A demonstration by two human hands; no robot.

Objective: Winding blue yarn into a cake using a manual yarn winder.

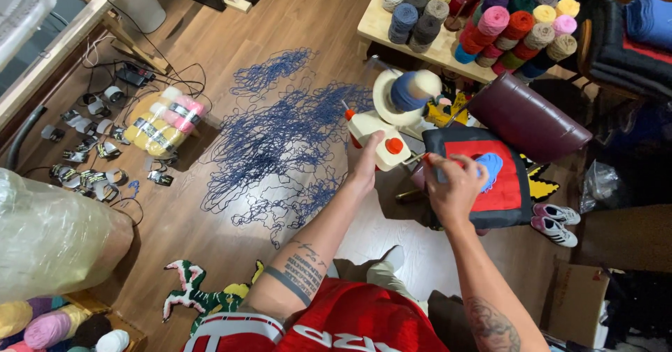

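A person in a red shirt is working a white yarn winder (pixel 383 136), seen from above. The left hand (pixel 365 162) is gripping the winder's body just below its orange knob, thumb and fingers wrapped around the plastic. The right hand (pixel 455 182) is closing in a loose fist just right of the winder, fingers curled around what appears to be the crank handle; the handle itself is mostly hidden under the hand. A cake of dark blue yarn (pixel 406 92) is sitting on the winder's cone, at the far side of the winder from the hands. A wide tangle of loose blue yarn (pixel 280 142) is lying spread across the wooden floor (pixel 210 37) to the left of the winder. A black, red and blue rug piece (pixel 507 191) is lying just right of the winder, partly beneath the right hand, with a pair of pink sneakers (pixel 556 222) beside it. A table (pixel 374 23) stacked with many-coloured yarn cones is standing beyond the winder. Bundled pink and yellow yarn skeins (pixel 164 122) are resting well to the winder's left.
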